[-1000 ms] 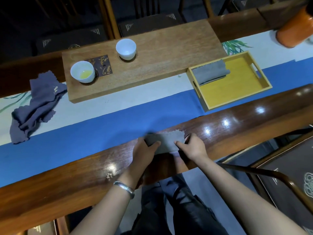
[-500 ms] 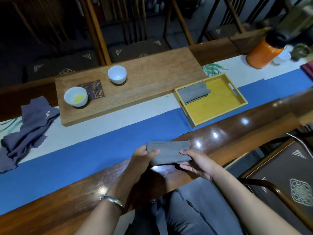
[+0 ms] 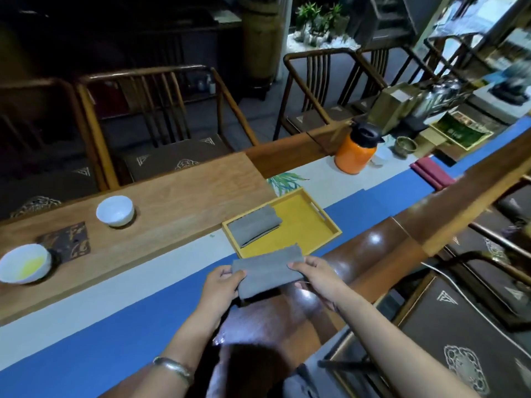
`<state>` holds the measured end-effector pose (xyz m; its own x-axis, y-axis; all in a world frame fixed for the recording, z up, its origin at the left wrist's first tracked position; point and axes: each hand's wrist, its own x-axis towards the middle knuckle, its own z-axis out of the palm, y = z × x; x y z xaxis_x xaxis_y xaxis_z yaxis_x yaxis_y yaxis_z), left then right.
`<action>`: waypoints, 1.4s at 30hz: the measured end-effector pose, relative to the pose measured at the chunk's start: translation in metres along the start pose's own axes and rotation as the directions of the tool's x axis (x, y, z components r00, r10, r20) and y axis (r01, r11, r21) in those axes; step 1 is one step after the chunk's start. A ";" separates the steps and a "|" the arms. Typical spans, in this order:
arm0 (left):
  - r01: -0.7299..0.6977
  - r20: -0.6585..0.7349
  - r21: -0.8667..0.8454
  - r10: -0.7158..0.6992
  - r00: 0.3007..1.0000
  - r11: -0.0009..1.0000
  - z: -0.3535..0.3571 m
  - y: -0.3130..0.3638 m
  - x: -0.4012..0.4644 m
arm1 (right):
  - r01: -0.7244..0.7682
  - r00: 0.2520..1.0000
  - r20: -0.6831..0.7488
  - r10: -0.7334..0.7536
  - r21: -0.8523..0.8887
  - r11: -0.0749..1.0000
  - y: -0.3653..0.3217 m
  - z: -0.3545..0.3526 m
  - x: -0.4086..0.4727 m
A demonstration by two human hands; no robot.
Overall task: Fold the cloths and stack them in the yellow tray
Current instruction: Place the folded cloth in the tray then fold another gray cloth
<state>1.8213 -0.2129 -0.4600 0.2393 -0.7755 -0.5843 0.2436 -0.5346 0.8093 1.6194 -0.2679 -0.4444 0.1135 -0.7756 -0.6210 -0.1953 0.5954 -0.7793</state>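
Note:
A folded grey cloth [image 3: 268,271] hangs in the air just in front of the yellow tray [image 3: 309,225], above the blue table runner. My left hand [image 3: 221,285] pinches its left end, thumb on top. At its right end my right hand [image 3: 314,275] holds it the same way. Another folded grey cloth [image 3: 254,225] lies inside the tray at its left side. The loose pile of cloths seen earlier is out of view.
A long wooden board [image 3: 172,202] carries a white cup [image 3: 115,211] and a second cup with yellow liquid [image 3: 24,267]. An orange bottle [image 3: 356,150] and small bowls stand to the right. Wooden chairs line the far side.
Both hands lifted the folded cloth off the table's near edge and carried it forward to the tray. My head turned up and to the right, so the cloth pile left the view.

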 end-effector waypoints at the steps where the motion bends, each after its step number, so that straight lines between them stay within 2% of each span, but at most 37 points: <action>1: -0.004 -0.020 -0.004 0.004 1.000 1.000 0.008 0.001 0.009 | 0.010 1.000 0.015 -0.010 -0.028 1.000 -0.007 -0.007 0.011; 7: 0.025 -0.213 0.014 -0.021 0.977 1.000 0.056 0.007 0.057 | 0.064 0.993 0.107 -0.045 -0.182 0.981 -0.038 -0.043 0.088; 10: 0.038 -0.311 0.038 -0.024 0.950 0.999 0.072 0.006 0.076 | 0.071 0.989 0.145 -0.026 -0.317 0.946 -0.045 -0.052 0.121; 13: 0.073 -0.421 0.113 -0.019 0.907 0.991 0.081 0.000 0.083 | 0.151 0.980 0.187 -0.068 -0.478 0.865 -0.045 -0.056 0.145; 17: 0.141 -0.559 0.150 -0.034 0.828 0.979 0.086 -0.009 0.085 | 0.202 0.970 0.239 -0.036 -0.719 0.665 -0.036 -0.051 0.169; 19: 0.152 -0.561 0.201 -0.013 0.828 0.968 0.088 -0.013 0.088 | 0.171 0.975 0.223 0.004 -0.760 0.627 -0.029 -0.048 0.175; 25: 0.111 -0.578 0.340 0.114 0.808 0.934 0.095 -0.019 0.095 | 0.237 0.965 0.250 -0.080 -0.696 0.678 -0.017 -0.035 0.176; 31: 0.066 -0.535 0.441 0.204 0.820 0.895 0.092 -0.023 0.101 | 0.210 0.973 0.218 -0.081 -0.671 0.711 -0.020 -0.028 0.179; 38: 0.132 -0.504 0.579 0.226 0.833 0.805 0.087 -0.023 0.111 | 0.270 0.960 0.186 -0.210 -0.814 0.514 -0.016 -0.029 0.178; 42: 0.071 -0.443 0.546 0.216 0.870 0.835 0.076 -0.021 0.106 | 0.389 0.899 0.232 -0.371 -0.813 0.434 -0.022 -0.033 0.170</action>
<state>1.7699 -0.3093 -0.5337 0.6775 -0.6410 -0.3606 -0.2929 -0.6849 0.6671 1.6112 -0.4195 -0.5305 0.4008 -0.8696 -0.2885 -0.8323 -0.2140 -0.5113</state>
